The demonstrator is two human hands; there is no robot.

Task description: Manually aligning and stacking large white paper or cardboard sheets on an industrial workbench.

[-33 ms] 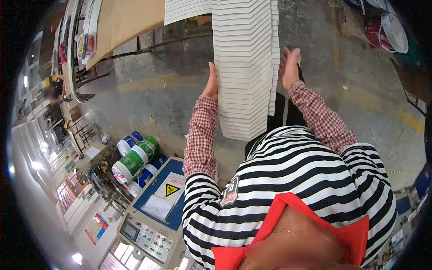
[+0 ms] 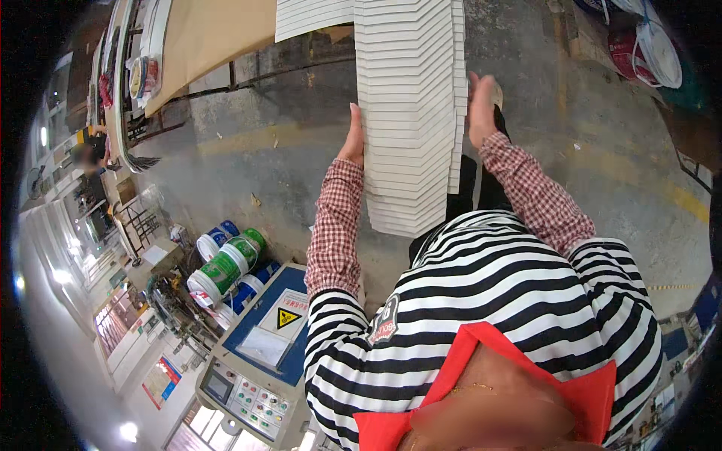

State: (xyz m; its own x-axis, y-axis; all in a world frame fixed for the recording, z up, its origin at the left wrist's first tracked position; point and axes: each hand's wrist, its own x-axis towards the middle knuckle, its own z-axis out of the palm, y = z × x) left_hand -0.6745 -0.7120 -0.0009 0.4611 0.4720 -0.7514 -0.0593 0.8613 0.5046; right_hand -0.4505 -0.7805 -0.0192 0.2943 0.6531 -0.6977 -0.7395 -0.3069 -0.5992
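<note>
A long row of overlapping white sheets (image 2: 406, 113), paper or thin card with angled edges, runs from the top of the view down toward my body. Against its left side rests my left hand (image 2: 353, 137), thumb pointing up and the other fingers mostly hidden by the sheets. On the opposite side, my right hand (image 2: 482, 109) is held upright with fingers stretched out, at the right edge of the row. Whether its fingertips touch the sheets I cannot tell. Neither hand grips anything visible.
A tan board table (image 2: 218, 45) with more white sheets (image 2: 312, 16) lies at the far left. Nearer left are green and white buckets (image 2: 226, 263) and a machine with a button panel (image 2: 248, 398). White bags (image 2: 658, 56) lie far right. Another person (image 2: 90, 161) is at the left rim.
My right hand has moved slightly left toward the sheets, its fingers now closer together. My left hand and the row of sheets look the same.
</note>
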